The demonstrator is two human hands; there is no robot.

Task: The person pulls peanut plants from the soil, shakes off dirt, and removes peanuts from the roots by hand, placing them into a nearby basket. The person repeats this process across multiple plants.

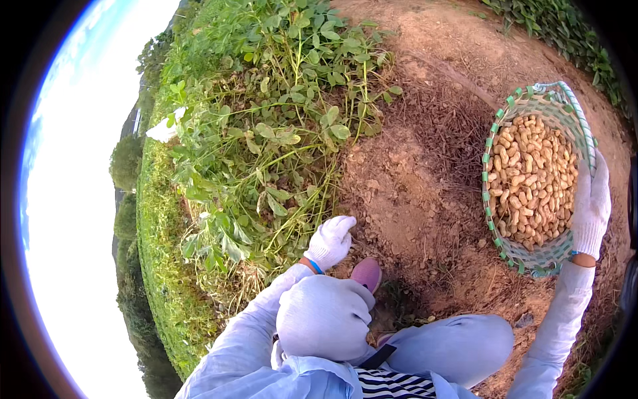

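A woven green and white basket (490, 199) stands on the soil at the right, holding many unshelled peanuts (531, 179). Its rope-wrapped handle (578, 112) arches along the far right side. My right hand (592, 207), in a white knit glove, is at the basket's right edge, with its fingers at the handle; whether they close round it is hard to tell. My left hand (330, 243), also gloved in white, is beside leafy peanut plants (284, 149), above my left knee. Its fingers are bent, and nothing shows in them.
Reddish bare soil (403, 199) with dry roots lies between the plants and the basket. A pink shoe (367, 273) is just right of my left hand. A white object (164, 127) lies among the plants. More green foliage (563, 35) borders the upper right.
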